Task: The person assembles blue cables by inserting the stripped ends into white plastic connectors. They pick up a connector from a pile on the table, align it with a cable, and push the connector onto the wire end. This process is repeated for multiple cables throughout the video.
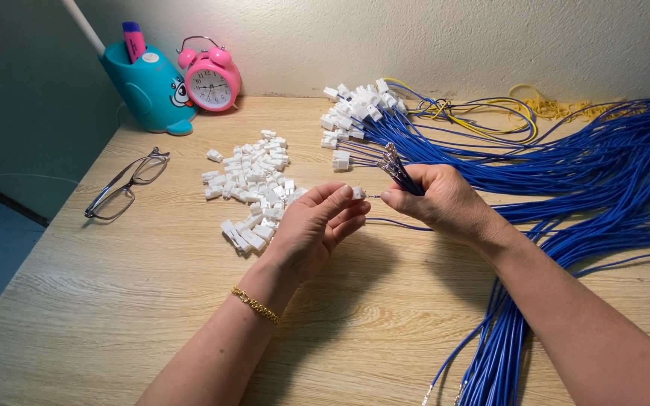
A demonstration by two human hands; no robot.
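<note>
The left hand (314,225) pinches a small white plug (356,193) at its fingertips, held above the table (114,301) near the middle. The right hand (438,199) is closed around a bunch of blue wires (404,177), whose metal tips poke up past the knuckles; one tip meets the plug, though the join is too small to make out. The wires run off the right edge and the bottom edge, so their full length is cut off. A loose pile of plugs (253,188) lies just left of the hands, and finished wires with plugs (355,113) lie behind. Glasses (126,184), a pink clock (211,81) and a teal pen holder (148,86) sit far left. Bare wood lies open in front.
</note>
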